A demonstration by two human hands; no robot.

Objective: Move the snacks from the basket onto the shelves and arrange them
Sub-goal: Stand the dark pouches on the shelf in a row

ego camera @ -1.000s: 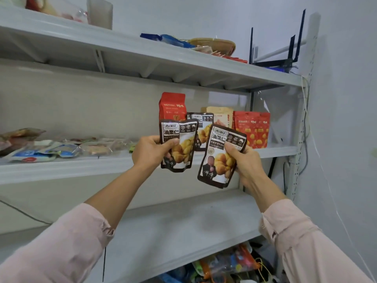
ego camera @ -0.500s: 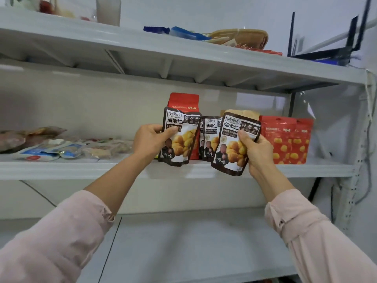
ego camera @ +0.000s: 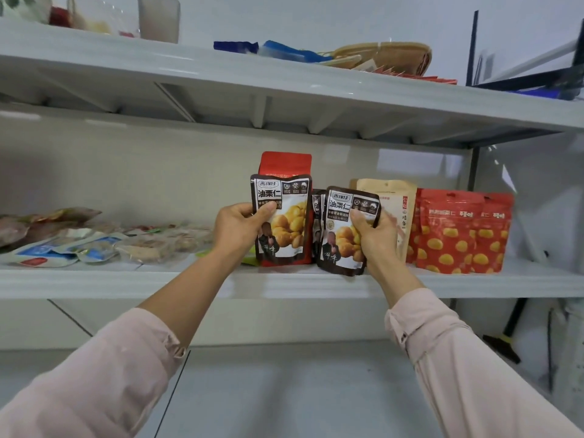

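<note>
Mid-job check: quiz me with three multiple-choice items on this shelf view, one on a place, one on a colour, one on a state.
1. The woven basket is on: A the top shelf; B the bottom shelf; C the floor.
2. The rightmost bags on the middle shelf are: A blue; B red; C green.
3. The right hand: A is open; B holds a dark pouch; C presses the wall.
Key: A, it sits above the snacks; B, red with yellow print; B, fingers curl round it.

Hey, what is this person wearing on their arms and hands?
Pale pink long sleeves: the left sleeve and right sleeve each end in a gathered cuff partway up the forearm. The left hand and right hand are bare, no gloves, rings or watch visible.
</note>
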